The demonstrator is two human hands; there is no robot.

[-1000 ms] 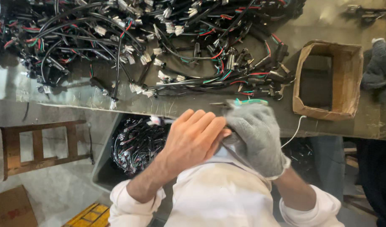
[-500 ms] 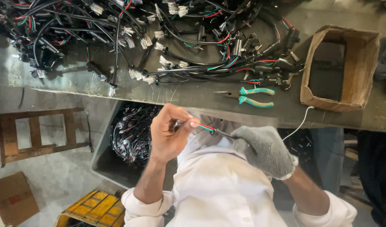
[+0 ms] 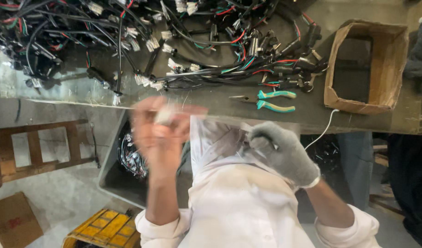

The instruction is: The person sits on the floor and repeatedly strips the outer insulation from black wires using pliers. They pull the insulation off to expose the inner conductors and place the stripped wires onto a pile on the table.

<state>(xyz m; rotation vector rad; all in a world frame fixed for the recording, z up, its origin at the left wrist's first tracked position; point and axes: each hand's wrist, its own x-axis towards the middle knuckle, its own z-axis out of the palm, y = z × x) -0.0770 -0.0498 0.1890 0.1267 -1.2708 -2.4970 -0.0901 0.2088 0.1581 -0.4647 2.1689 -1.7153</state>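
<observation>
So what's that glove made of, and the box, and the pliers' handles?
The glove on the right hand looks like grey knitted fabric: fuzzy, soft surface with a ribbed cuff. The box looks like brown cardboard: matte, with torn, bent edges. The pliers have handles that seem teal plastic or rubber, smooth and slightly shiny, over dark metal jaws.

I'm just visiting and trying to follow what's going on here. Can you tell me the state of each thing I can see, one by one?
Left hand: bare, blurred, closed on a small pale piece.
Right hand: in a grey glove, fingers curled; what it holds cannot be told.
Pliers: lying flat on the table, untouched.
Cardboard box: open at the top.
Wire harnesses: tangled in a heap on the table.
Bin: under the table edge, holding more wires.
</observation>
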